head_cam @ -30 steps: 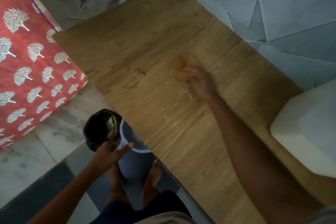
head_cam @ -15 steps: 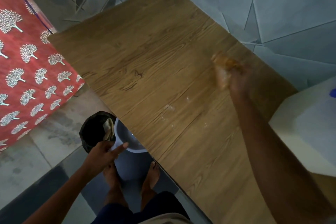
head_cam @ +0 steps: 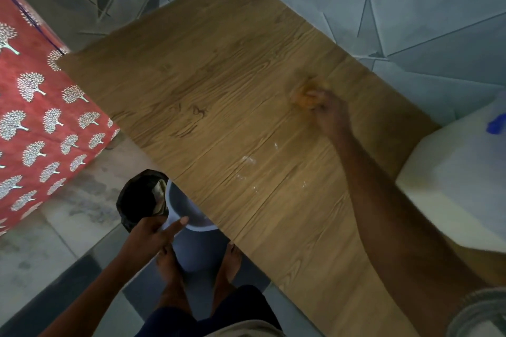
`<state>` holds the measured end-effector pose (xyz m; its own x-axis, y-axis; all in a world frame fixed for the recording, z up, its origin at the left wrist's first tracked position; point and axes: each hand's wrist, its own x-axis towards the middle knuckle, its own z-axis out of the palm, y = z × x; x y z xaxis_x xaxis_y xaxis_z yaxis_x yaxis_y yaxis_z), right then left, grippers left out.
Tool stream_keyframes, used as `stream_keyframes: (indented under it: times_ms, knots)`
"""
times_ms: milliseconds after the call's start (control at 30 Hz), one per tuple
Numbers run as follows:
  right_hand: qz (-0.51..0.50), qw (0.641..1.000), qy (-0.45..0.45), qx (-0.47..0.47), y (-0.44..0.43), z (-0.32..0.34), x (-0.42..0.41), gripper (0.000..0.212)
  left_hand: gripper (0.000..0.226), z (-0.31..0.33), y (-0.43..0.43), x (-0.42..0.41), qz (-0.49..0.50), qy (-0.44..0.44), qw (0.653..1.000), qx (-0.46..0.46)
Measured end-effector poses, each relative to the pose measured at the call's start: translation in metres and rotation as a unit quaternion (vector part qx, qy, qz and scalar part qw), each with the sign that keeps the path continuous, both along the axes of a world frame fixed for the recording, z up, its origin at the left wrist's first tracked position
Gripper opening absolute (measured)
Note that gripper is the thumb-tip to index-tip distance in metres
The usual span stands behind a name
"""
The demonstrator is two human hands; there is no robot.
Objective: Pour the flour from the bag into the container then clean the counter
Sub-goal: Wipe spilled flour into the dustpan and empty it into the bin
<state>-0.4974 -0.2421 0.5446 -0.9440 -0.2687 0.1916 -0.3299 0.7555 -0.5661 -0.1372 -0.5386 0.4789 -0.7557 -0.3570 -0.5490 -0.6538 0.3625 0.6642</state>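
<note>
Meanwhile, lower left, the left hand point(head_cam: 153, 230) grips the black bag point(head_cam: 137, 200) beside the grey container point(head_cam: 189, 216), flour specks point(head_cam: 249, 160) remain mid-counter point(head_cam: 191, 76), and the right hand point(head_cam: 328, 112), clamped on an orange cloth point(head_cam: 304, 98), has swung back leftward, wiping unfinished.

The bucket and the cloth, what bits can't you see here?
Head view:
- bucket: the counter covers its far side; contents too dark to tell.
- cloth: blurred, partly under the right hand.
- white container: cut off by the right edge.
- black bag: inside too dark; the left hand covers its near rim.
</note>
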Motion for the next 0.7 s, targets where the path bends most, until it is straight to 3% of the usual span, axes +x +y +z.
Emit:
stream_keyframes:
  times_ms: [100,233,333,467,533,700]
  knots:
    - [0.121,0.989,-0.078,-0.014,-0.026,-0.009,0.055,0.042,0.078,0.001,-0.001,0.001,-0.002,0.0,1.0,0.008]
    - [0.225,0.94,-0.229,-0.114,-0.048,0.008,0.127,0.05,0.075,0.004,0.003,0.0,0.01,-0.005,1.0,0.015]
    - [0.143,0.92,-0.293,-0.219,-0.04,0.013,0.134,0.05,0.074,0.006,0.003,-0.001,0.01,-0.001,1.0,0.007]
    - [-0.031,0.913,-0.213,-0.345,0.006,0.03,0.109,0.046,0.072,0.007,0.002,-0.001,0.002,0.003,1.0,0.007]
    - [-0.07,0.932,-0.152,-0.321,0.038,0.031,0.094,0.045,0.072,0.005,0.003,-0.001,0.002,0.0,1.0,0.008]
    - [-0.077,0.99,-0.083,-0.09,0.062,0.006,0.09,0.043,0.082,0.0,0.001,0.003,0.003,-0.01,1.0,0.019]
